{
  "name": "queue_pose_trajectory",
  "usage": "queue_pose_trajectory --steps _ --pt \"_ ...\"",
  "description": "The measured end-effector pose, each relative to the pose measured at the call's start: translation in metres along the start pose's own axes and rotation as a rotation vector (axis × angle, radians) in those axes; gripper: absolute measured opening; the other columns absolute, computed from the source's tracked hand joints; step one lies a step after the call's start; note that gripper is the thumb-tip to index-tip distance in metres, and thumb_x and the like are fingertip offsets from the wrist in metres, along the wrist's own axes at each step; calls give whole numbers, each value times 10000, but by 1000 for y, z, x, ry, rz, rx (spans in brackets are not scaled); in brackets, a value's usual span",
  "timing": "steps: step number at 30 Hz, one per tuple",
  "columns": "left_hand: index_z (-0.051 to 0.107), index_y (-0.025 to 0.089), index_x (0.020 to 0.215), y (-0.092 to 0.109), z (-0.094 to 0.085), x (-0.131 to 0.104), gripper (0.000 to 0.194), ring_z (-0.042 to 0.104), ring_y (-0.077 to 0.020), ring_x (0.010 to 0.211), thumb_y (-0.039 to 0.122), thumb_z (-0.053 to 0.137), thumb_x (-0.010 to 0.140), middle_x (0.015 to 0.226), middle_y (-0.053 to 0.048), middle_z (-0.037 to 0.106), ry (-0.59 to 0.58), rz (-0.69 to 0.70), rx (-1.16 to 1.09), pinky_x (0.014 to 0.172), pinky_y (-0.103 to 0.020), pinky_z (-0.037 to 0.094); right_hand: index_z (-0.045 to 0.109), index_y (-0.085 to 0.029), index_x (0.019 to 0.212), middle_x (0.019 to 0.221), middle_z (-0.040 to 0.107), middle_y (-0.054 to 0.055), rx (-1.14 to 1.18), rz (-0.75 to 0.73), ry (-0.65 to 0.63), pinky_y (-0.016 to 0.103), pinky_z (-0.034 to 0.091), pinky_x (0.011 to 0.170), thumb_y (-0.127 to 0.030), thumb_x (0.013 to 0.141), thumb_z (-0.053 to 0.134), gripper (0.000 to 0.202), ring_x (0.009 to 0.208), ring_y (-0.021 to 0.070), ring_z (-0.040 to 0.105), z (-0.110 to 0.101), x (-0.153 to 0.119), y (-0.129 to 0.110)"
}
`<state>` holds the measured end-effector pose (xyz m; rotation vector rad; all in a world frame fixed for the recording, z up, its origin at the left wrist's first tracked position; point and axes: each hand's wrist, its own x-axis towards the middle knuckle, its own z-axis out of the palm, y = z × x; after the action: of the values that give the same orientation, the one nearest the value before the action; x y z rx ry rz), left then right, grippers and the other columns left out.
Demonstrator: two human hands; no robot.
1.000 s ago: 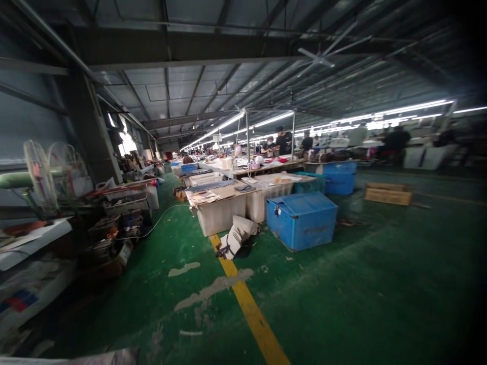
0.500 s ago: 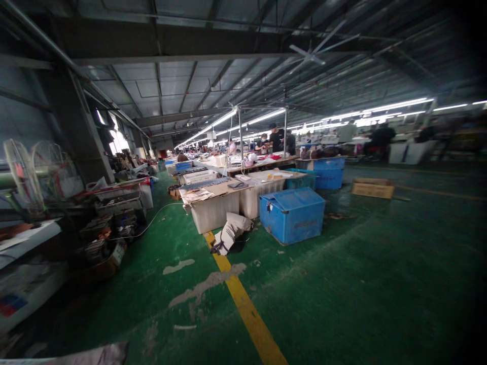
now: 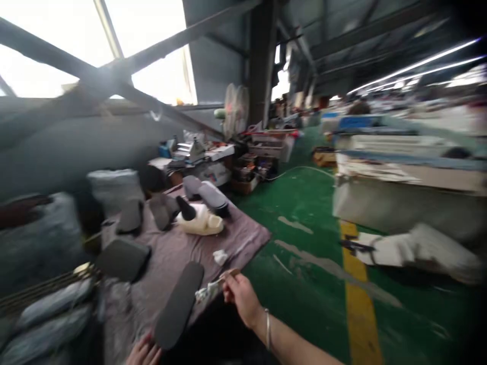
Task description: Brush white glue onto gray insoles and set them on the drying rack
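My left hand [image 3: 144, 351], partly cut off by the bottom edge, has its fingers curled at the near end of a dark grey sole-shaped pad [image 3: 180, 306]. In my right hand [image 3: 241, 296], thumb and fingers are pinched on a thin light-brown stick with a white clumpy end [image 3: 205, 291], blurred, beside the pad. Beyond the pad a white crumpled wad [image 3: 220, 257] lies on the mauve cloth [image 3: 160, 258]. A cream plastic bottle [image 3: 200, 223] rests on its side farther back, a dark piece against it.
Several more grey pads [image 3: 124, 259] lie around the cloth. Plastic-wrapped bundles [image 3: 57, 304] are at the left. Green floor [image 3: 304, 203] with a yellow line runs along the right, where a white bundle [image 3: 414, 251] lies before a large pale bin [image 3: 380, 208]. A fan [image 3: 236, 109] stands behind.
The view has swung left and down from the wide hall to the cloth-covered surface. Both hands, the pad and the stick have come into view.
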<state>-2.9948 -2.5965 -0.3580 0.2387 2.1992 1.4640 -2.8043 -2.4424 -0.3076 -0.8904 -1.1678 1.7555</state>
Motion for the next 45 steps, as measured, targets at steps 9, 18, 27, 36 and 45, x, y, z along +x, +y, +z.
queue_pose_trajectory --steps 9,18,27,36,45 --pt "562 163 1039 -43 -22 14 490 623 -222 956 135 755 589 890 -87 661 -125 -157 -491 732 -236 512 543 -141 765 590 520 -24 -208 -38 -227 196 421 437 -522 812 544 384 455 92 489 65 10 34" --pt "589 120 994 -46 -24 16 538 633 -143 703 235 807 515 788 -49 654 -143 -135 -582 634 -224 510 529 -161 727 648 592 36 -862 -472 -247 236 461 559 -290 916 392 267 580 149 592 85 67 39" --pt "604 123 956 -50 -24 19 508 635 -161 760 228 811 504 855 -70 663 -155 -167 -603 640 -230 515 546 -165 840 779 595 66 -1259 -907 -677 274 449 671 -209 906 426 144 727 186 570 94 9 49" --pt "609 135 942 -55 -24 21 491 633 -153 764 255 811 512 846 -50 651 -130 -166 -606 648 -224 510 556 -157 913 821 606 62 -1031 -860 -415 271 465 731 -232 949 393 182 779 169 583 74 42 29" --pt "614 130 912 -53 -24 20 477 636 -154 729 231 815 492 811 -46 658 -117 -161 -625 618 -220 507 554 -173 921 798 613 47 -1082 -833 -714 254 458 685 -227 935 419 146 736 163 581 84 -23 56"
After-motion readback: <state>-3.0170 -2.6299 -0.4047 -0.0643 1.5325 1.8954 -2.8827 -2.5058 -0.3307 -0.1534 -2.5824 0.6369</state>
